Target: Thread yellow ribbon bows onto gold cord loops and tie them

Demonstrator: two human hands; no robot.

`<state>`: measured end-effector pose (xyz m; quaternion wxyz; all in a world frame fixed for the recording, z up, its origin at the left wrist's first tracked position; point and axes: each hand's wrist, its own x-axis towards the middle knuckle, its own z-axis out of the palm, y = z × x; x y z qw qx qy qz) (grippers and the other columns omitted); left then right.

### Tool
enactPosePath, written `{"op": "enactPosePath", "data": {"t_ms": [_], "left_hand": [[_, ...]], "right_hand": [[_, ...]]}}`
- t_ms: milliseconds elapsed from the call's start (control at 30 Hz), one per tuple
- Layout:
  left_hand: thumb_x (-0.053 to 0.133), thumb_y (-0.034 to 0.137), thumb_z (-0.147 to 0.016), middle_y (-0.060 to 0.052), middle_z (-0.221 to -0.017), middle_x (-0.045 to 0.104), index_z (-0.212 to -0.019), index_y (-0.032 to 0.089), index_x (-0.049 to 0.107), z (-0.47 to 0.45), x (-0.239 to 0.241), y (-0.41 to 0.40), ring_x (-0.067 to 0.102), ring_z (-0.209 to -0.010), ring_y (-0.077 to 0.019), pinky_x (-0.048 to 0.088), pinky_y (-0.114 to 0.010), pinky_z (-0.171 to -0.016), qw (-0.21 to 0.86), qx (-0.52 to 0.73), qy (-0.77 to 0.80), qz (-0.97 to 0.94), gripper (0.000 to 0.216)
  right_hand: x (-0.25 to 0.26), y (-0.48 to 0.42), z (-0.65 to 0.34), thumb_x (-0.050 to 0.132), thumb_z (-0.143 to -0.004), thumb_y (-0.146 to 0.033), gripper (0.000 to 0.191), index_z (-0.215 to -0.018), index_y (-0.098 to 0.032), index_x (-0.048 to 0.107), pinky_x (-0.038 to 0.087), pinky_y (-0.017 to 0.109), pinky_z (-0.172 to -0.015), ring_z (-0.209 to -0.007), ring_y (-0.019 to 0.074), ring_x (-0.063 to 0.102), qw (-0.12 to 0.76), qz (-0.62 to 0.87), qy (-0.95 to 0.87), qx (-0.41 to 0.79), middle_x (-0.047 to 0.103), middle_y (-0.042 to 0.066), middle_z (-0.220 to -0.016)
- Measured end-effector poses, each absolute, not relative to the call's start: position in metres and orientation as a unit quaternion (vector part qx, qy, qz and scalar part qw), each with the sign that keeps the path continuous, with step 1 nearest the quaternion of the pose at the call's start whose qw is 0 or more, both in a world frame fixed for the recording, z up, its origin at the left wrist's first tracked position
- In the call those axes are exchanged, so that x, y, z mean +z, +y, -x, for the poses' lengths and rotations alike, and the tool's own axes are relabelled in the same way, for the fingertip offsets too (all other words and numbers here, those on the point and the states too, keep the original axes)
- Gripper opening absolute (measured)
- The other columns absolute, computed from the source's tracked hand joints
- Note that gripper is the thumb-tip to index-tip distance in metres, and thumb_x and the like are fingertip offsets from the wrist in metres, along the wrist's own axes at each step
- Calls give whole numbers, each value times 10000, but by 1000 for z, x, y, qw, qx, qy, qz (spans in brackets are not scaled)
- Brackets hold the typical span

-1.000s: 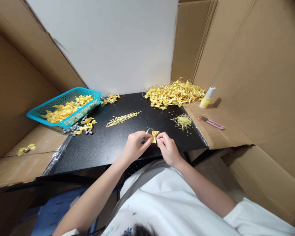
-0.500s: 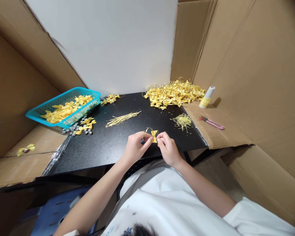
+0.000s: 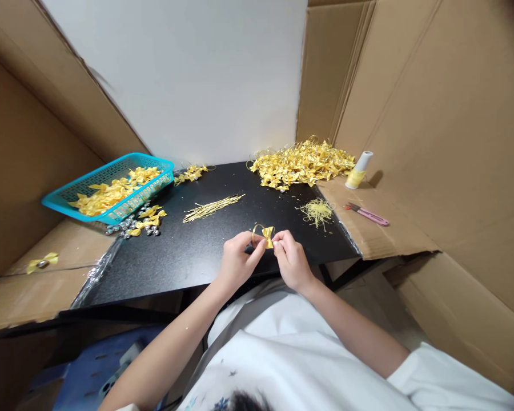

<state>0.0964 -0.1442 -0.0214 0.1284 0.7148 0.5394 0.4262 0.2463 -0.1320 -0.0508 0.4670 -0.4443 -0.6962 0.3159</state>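
Above the near edge of the black worktop (image 3: 175,260), a yellow ribbon bow (image 3: 268,234) stands roughly upright between the hands, a thin gold cord (image 3: 257,225) curling up beside it. Little has changed over the last second: both hands keep nearly the same pose, and the view has shifted slightly, so work on this bow seems to be continuing. The left hand (image 3: 239,260) pinches at the bow's left side with thumb and fingers, the cord arching just above them. The right hand (image 3: 292,260) has its fingers pressed together at the bow's right edge; whether they grip ribbon or cord, I cannot tell.
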Motion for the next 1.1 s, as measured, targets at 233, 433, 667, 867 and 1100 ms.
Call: {"op": "enactPosePath", "data": {"t_ms": [233,433,667,867,1100], "left_hand": [[571,275,-862,-10,-660,659,-684,191,623,-102,-32,-147,578,-615,-132,446,-246,-640,99,457,527,-710,204],[571,275,-864,-23,-705,680,-701,195,625,-105,-35,-149,599,-662,-144,464,-261,-686,102,467,531,-699,189],[626,320,-782,-39,-738,690,-771,156,669,-108,-23,-147,614,-658,-142,489,-253,-646,353,519,522,-577,170],[741,331,-687,-14,-674,661,-756,142,681,-108,-11,-147,577,-598,-107,482,-230,-601,489,511,508,-492,210],[768,323,-672,-9,-689,660,-759,145,669,-111,-11,-150,596,-610,-107,498,-235,-623,502,533,486,-477,222]], "right_hand": [[-50,-133,-245,349,-917,-264,132,-855,-207,451,369,249,-552,-542,143,499,471,445,-698,304,530,-3,-641],[-51,-134,-244,353,-923,-269,121,-869,-209,443,372,246,-547,-532,137,489,479,439,-695,308,543,-2,-654],[-52,-134,-245,344,-931,-261,110,-886,-212,432,404,250,-591,-585,142,535,481,418,-698,327,566,2,-681],[-54,-133,-245,348,-935,-257,90,-878,-218,406,392,239,-567,-566,130,521,481,405,-701,336,565,-4,-683],[-55,-134,-245,357,-941,-262,99,-860,-223,397,397,248,-576,-585,136,533,491,394,-698,340,572,3,-693]]}}
